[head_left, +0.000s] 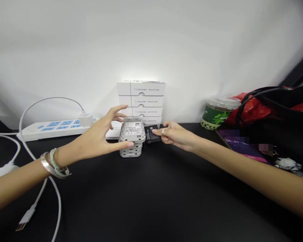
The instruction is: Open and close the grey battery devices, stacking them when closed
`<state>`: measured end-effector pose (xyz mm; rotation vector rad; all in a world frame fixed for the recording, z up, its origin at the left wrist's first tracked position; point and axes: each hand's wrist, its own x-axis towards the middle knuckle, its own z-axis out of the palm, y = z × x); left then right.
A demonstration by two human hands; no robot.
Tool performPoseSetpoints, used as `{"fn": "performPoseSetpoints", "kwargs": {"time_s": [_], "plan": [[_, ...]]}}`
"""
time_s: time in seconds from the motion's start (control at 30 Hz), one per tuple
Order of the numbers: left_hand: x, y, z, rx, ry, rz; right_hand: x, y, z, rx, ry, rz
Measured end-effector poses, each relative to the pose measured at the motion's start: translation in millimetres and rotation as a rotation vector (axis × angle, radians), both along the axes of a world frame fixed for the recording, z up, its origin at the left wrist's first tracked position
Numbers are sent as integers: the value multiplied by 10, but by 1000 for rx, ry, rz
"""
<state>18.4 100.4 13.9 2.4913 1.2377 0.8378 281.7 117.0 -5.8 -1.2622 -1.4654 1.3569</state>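
Watching the left hand [96, 139] here: it's spread wide over a stack of grey pocket routers [130, 152], thumb touching the front edge of the top router [132, 129], fingers arched behind, and we can't tell whether that's a true grip. The right hand [173, 136] is closed in a pinch on a black battery [151, 134] marked 3000, which sits just right of the stack, below the white boxes [141, 101]. Its long axis seems to run left to right, out of the right hand toward the routers, so that hand is nearest.
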Motion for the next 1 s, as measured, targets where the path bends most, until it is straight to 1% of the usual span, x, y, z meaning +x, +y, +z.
{"fn": "performPoseSetpoints", "kwargs": {"time_s": [0.1,0.2,0.27,0.37,0.5,0.63,0.73,0.93,1.0], "plan": [[2,-42,-13,43,49,55,-69,0,-60,46,-72,-26],[17,-69,-49,117,71,56,-96,-6,-112,109,-128,-76],[31,-83,-76,152,82,56,-83,-24,-144,167,-131,-99],[37,-93,-95,154,97,62,-8,-118,-180,240,-106,-112],[14,-87,-93,190,123,68,159,-371,-217,307,-87,-39],[7,-97,-105,257,146,54,287,-592,-249,403,-171,54],[21,-117,-117,272,167,63,309,-643,-256,401,-233,83],[32,-123,-118,235,169,87,290,-642,-236,414,-277,100],[16,-157,-115,290,118,87,295,-660,-244,450,-299,98]]}}
